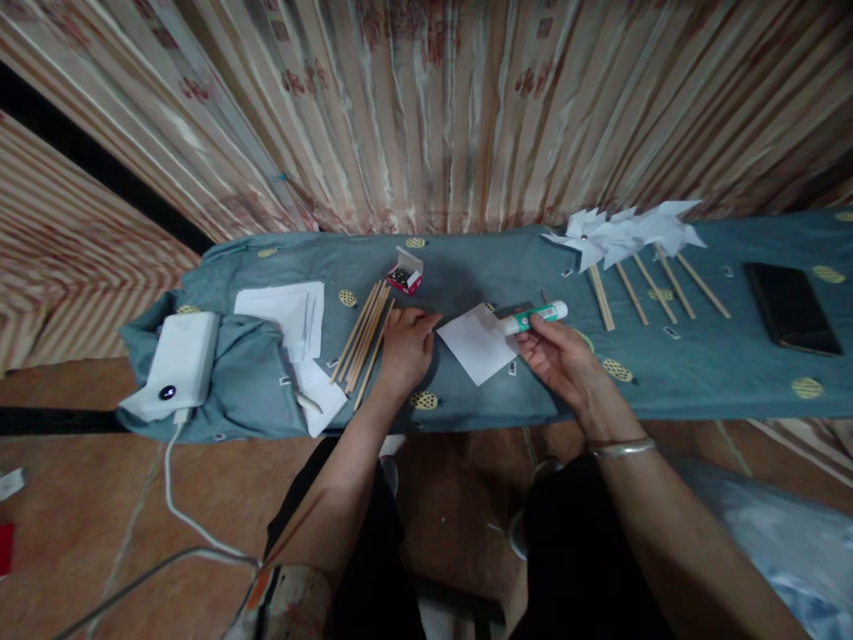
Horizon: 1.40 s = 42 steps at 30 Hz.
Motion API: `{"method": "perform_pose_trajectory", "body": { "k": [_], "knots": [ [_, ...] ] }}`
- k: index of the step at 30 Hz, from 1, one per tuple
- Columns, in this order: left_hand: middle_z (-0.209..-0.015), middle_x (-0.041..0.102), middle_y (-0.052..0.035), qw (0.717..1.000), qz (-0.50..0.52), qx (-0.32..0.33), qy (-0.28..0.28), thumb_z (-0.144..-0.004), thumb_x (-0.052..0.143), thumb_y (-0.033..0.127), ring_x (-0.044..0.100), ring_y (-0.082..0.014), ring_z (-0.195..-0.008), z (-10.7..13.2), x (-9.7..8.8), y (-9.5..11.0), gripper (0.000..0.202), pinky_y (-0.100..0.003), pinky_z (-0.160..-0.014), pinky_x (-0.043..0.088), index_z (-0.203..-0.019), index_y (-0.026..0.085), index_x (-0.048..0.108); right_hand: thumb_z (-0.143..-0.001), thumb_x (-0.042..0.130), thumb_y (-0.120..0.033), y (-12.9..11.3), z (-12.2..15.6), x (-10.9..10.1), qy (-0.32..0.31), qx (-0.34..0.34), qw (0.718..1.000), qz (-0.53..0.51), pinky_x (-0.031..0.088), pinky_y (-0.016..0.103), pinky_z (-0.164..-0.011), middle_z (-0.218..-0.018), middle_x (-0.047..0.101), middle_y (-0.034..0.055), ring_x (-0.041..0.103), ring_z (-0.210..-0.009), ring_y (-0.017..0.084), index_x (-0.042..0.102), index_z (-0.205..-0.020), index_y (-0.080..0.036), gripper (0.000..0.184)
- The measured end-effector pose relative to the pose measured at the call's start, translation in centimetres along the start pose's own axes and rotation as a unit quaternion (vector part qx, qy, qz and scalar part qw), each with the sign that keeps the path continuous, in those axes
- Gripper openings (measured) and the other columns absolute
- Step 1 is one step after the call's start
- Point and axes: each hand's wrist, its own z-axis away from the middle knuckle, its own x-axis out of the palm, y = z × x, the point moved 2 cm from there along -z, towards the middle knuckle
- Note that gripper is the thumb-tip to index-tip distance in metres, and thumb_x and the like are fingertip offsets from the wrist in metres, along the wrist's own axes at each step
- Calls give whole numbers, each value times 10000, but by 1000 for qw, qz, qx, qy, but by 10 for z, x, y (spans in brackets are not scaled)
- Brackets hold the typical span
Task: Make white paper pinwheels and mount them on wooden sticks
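My right hand is closed around a green and white glue stick, held sideways with its left end at the right corner of a white paper square. The paper lies turned like a diamond on the cloth. My left hand rests at the paper's left corner, index finger stretched towards it; nothing shows in this hand. Beside it lies a bundle of wooden sticks. Just beyond, a small red and white box stands with its lid up and dark little pieces inside, too small to name.
Several white paper pinwheels on sticks lie at the back right, near a black phone-like slab. On the left are paper sheets, and a white power bank with a cable hanging off the table's front edge. A curtain hangs behind.
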Motion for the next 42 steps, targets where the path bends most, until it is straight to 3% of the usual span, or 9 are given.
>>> {"method": "perform_pose_trajectory", "body": {
  "k": [6, 12, 16, 25, 29, 33, 35, 37, 42],
  "knots": [
    [-1370, 527, -106, 998, 16, 19, 58, -841, 431, 87, 428, -269, -1265, 7, -5, 24, 529, -461, -1083, 334, -1353, 186, 518, -605, 861, -421, -4, 1, -1, 11, -60, 994, 91, 531, 196, -557, -704, 665, -25, 600, -565, 79, 670, -748, -195, 328],
    [-1423, 507, -140, 987, 29, 131, -85, -931, 484, 305, 383, -304, -1358, 33, 17, 55, 372, -504, -1067, 343, -1273, 206, 590, -590, 830, -533, -2, 1, 0, 29, -117, 972, 204, 491, 212, -519, -672, 644, -28, 594, -545, 95, 629, -749, -205, 417],
    [-1472, 420, -217, 986, 27, 116, -114, -912, 528, 403, 318, -361, -1407, 39, 22, 59, 436, -540, -1070, 327, -1273, 166, 589, -586, 828, -539, 1, 3, 7, 27, -140, 965, 221, 494, 225, -544, -637, 624, -42, 558, -544, 93, 628, -728, -212, 409],
    [-1397, 544, -116, 979, 187, 23, -78, -904, 549, 277, 444, -282, -1343, 27, 24, 48, 291, -484, -1104, 346, -1159, 193, 661, -648, 798, -474, 5, -1, 18, 9, -167, 948, 271, 528, 270, -610, -704, 661, -22, 604, -607, 122, 625, -764, -220, 329],
    [-1220, 666, -82, 912, 397, -106, 7, -926, 487, 234, 583, -231, -1202, 9, 21, 36, 229, -406, -1057, 420, -1006, 168, 691, -712, 774, -363, 1, -5, 18, 25, -173, 957, 232, 517, 255, -594, -642, 608, -43, 572, -545, 90, 613, -736, -200, 230],
    [-1219, 656, -96, 767, 605, -212, 12, -979, 348, 243, 623, -188, -1164, -6, 16, 31, 304, -347, -1016, 452, -1038, 125, 623, -740, 747, -188, -5, -9, 23, 33, -195, 970, 141, 430, 215, -483, -583, 586, -36, 529, -495, 72, 603, -644, -171, 174],
    [-1206, 653, -82, 720, 654, -234, -11, -993, 274, 218, 610, -177, -1187, -10, 12, 31, 357, -312, -985, 467, -1044, 106, 610, -777, 720, -169, -6, -8, 28, 33, -189, 975, 116, 396, 216, -457, -565, 574, -33, 524, -484, 76, 588, -615, -170, 209],
    [-1190, 646, -68, 707, 664, -242, -18, -1005, 171, 210, 560, -200, -1250, -12, 8, 29, 456, -315, -943, 486, -1080, 85, 603, -812, 683, -152, -8, -5, 31, 47, -191, 975, 101, 381, 220, -454, -550, 566, -31, 531, -484, 81, 590, -603, -169, 229],
    [-1243, 630, -52, 757, 630, -175, 11, -1026, 28, 249, 472, -209, -1322, -17, -3, 10, 600, -369, -993, 481, -1177, 90, 586, -819, 661, -107, -10, 6, 34, 54, -203, 971, 114, 373, 221, -460, -499, 531, -52, 536, -458, 76, 553, -563, -186, 289]
  ]
}}
